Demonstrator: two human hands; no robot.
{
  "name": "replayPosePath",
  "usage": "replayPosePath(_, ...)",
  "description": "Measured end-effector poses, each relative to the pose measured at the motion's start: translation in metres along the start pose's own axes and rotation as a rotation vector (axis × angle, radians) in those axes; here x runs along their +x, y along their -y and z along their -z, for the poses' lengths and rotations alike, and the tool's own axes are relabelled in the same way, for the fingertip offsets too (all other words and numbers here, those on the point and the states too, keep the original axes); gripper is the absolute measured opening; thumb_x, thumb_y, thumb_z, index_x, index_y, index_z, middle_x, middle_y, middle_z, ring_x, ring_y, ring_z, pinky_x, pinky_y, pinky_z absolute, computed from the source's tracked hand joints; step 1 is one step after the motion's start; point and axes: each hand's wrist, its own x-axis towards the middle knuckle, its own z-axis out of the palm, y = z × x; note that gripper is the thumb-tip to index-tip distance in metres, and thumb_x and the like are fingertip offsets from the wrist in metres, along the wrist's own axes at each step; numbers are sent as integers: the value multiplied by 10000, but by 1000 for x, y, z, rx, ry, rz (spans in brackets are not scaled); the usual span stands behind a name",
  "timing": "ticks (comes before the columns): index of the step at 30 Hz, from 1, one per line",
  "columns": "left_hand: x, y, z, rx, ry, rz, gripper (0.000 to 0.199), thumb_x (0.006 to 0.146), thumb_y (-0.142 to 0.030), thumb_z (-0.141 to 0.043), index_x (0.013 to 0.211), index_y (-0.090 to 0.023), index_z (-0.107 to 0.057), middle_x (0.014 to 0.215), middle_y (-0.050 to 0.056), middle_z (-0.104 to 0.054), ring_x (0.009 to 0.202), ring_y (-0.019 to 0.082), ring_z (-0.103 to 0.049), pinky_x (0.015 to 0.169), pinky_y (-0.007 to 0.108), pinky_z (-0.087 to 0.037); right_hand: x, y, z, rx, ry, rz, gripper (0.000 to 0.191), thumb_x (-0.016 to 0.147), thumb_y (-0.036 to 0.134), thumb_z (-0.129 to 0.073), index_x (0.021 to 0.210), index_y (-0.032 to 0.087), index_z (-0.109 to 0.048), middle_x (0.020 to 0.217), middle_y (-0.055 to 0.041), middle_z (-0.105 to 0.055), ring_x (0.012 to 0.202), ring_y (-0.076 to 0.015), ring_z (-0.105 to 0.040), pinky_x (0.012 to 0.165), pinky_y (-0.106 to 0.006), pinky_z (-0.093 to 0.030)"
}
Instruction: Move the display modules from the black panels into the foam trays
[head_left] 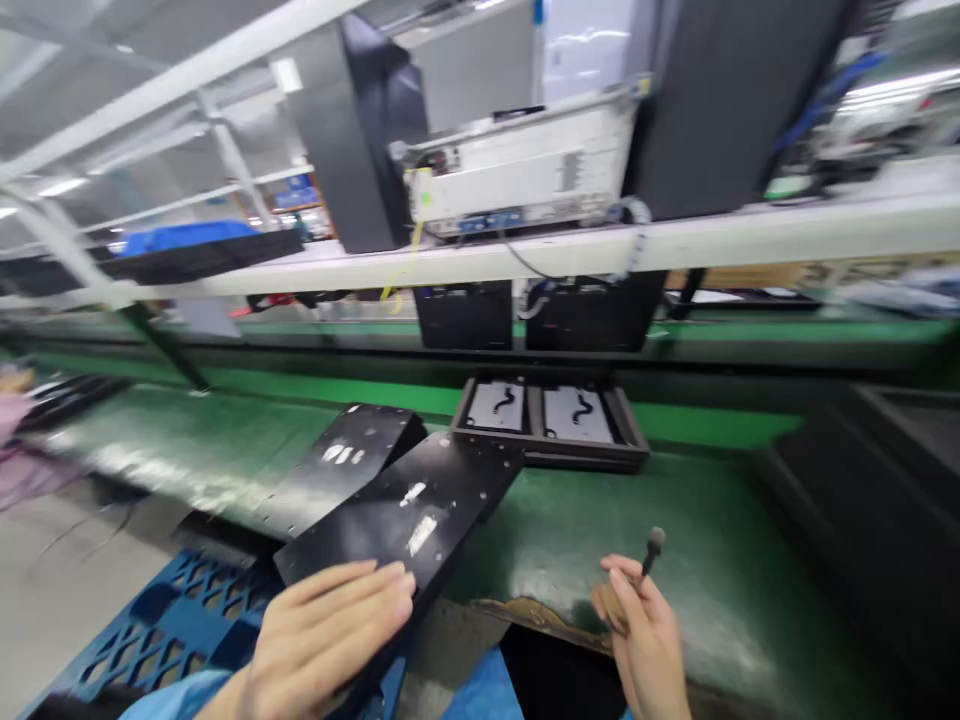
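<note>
My left hand (326,635) lies at the near end of a black metal panel (431,500), its fingers stretched out and pressed side by side on or just above the surface. The panel has whitish patches and rests at a slant against a second dark panel (345,455). Over the green bench edge, my right hand (641,630) has its fingers curled round a small dark tool (654,545) with a greyish round tip pointing up. Something brownish shows between those fingers, too blurred to make out.
A dark tray (637,445) with two white-faced parts stands at the back of the green bench (720,560). Dark boxes (862,520) are at right. A white shelf (480,265) with equipment crosses above. A blue pallet (172,620) lies lower left.
</note>
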Motion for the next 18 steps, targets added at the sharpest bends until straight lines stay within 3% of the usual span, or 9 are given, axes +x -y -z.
replayPosePath(3, 19, -24, -39, -133, -14, -84, 516, 1150, -211, -412, 1636, -230, -584, 1267, 46, -842, 1261, 226, -789, 1112, 409, -674, -15, 18, 21, 178, -152, 26, 479, 779, 655, -939, 943, 246, -751, 578, 104, -353, 513, -107, -310, 541, -282, -390)
replayPosePath(6, 47, -50, -98, -291, -50, -312, 391, 1132, -213, -506, 1436, -247, -750, 1302, 22, -830, 1306, 200, -763, 1163, 363, -633, -40, 26, 64, 248, -278, 37, 500, 839, 695, -873, 1036, 253, -750, 549, 132, -288, 479, -103, -252, 516, -264, -388)
replayPosePath(9, 77, -81, -158, -435, -130, -483, 315, 1132, -200, -532, 1260, -254, -815, 1349, -13, -809, 1355, 152, -728, 1218, 315, -568, -71, 17, 103, 270, -545, 8, 524, 852, 765, -809, 1047, 281, -762, 682, 45, -613, 598, -174, -548, 565, -306, -505)
replayPosePath(11, 91, -96, -187, -527, -169, -509, 284, 1130, -193, -554, 1229, -236, -817, 1329, -18, -818, 1370, 137, -715, 1250, 309, -529, -88, 3, 123, 278, -733, -26, 513, 847, 784, -793, 1023, 302, -780, 971, -15, -788, 913, -270, -726, 694, -368, -605)
replayPosePath(13, 98, -102, -205, -584, -164, -543, 279, 1133, -191, -554, 1228, -206, -816, 1307, -9, -828, 1386, 144, -704, 1284, 324, -488, -98, -9, 137, 303, -816, -60, 508, 847, 773, -800, 1068, 315, -794, 1120, -18, -815, 1110, -312, -740, 797, -407, -638)
replayPosePath(14, 99, -101, -211, -590, -137, -568, 295, 1137, -183, -537, 1237, -195, -814, 1316, -3, -825, 1398, 155, -698, 1299, 339, -471, -100, -14, 141, 316, -829, -66, 516, 825, 758, -833, 1087, 315, -794, 1105, -12, -816, 1090, -303, -746, 794, -400, -639)
replayPosePath(18, 81, -89, -231, -542, -12, -595, 429, 1163, -209, -403, 1390, -158, -763, 1391, 52, -795, 1435, 230, -677, 1313, 429, -477, -93, -18, 141, 291, -759, -36, 579, 746, 726, -924, 1101, 295, -771, 877, 11, -758, 732, -197, -674, 642, -310, -576)
